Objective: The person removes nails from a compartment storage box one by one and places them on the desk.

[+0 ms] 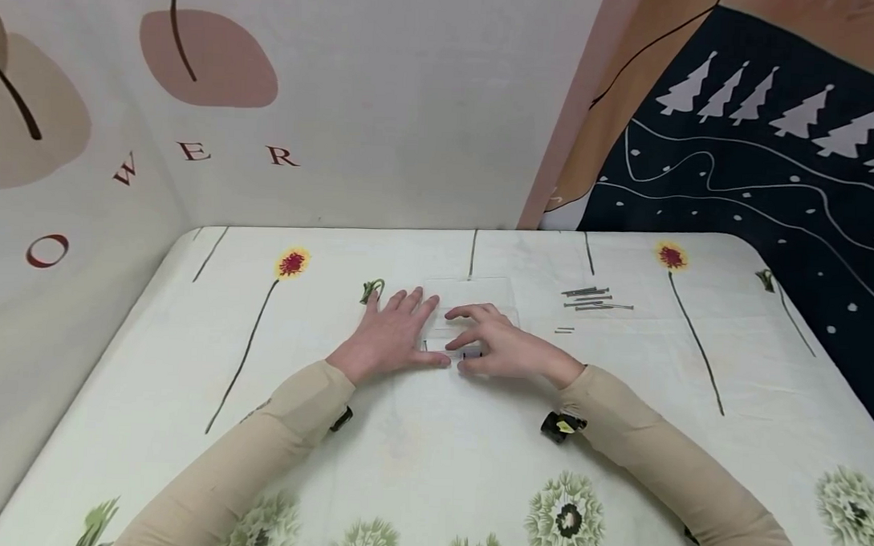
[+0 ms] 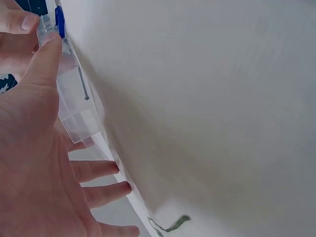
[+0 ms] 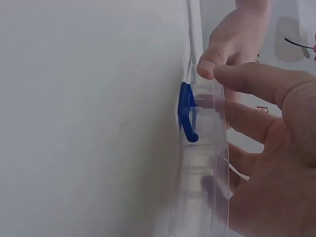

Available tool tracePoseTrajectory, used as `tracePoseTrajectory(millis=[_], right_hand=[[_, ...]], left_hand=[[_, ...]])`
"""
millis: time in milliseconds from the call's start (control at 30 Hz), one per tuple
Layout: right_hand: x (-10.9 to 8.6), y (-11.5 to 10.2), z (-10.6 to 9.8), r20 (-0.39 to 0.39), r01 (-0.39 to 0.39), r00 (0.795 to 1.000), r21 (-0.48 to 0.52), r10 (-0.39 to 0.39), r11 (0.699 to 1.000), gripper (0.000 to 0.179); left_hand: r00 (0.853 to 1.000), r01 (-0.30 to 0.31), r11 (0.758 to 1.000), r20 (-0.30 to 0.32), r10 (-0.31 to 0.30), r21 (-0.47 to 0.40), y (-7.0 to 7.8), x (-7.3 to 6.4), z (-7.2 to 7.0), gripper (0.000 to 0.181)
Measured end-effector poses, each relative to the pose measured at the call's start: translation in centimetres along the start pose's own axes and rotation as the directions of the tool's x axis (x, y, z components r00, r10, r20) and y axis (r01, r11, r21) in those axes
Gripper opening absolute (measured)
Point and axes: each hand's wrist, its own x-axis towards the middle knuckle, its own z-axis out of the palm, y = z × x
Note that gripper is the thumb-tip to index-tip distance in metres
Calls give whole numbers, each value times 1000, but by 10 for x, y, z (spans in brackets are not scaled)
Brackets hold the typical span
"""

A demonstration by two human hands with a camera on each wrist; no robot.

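Note:
A clear plastic box (image 1: 440,335) with a blue latch (image 3: 185,113) lies on the table in front of both hands. Through its wall a thin nail (image 2: 83,81) shows in the left wrist view. My left hand (image 1: 391,340) is spread at the box's left side, fingers straight, its thumb along the front edge. Over the right part of the box arches my right hand (image 1: 503,345), fingers loosely bent and spread. Its thumb is close to the left thumb, near the latch, in the right wrist view. Neither hand pinches anything visible.
Right of the box lies a small pile of long nails (image 1: 588,299), with a couple of shorter nails (image 1: 564,330) nearer to me. The table's cloth (image 1: 430,466) has printed flowers. A pale printed curtain (image 1: 414,103) hangs behind the table, and a dark one (image 1: 745,155) hangs at the right.

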Motion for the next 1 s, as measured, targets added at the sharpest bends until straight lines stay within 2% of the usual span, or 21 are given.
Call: tracePoseTrajectory(millis=[167, 533, 1000], right_hand=[[4, -2, 1, 4, -11, 1000, 5, 11, 1000, 16], [7, -8, 2, 53, -156, 986, -13, 157, 988, 10], [11, -12, 8, 36, -162, 986, -91, 166, 983, 10]], left_hand=[[1000, -1, 1000, 0, 1, 17, 2, 1, -1, 104], [1000, 0, 999, -2, 0, 45, 4, 1, 0, 105], [1000, 13, 1000, 2, -13, 23, 3, 0, -3, 104]])
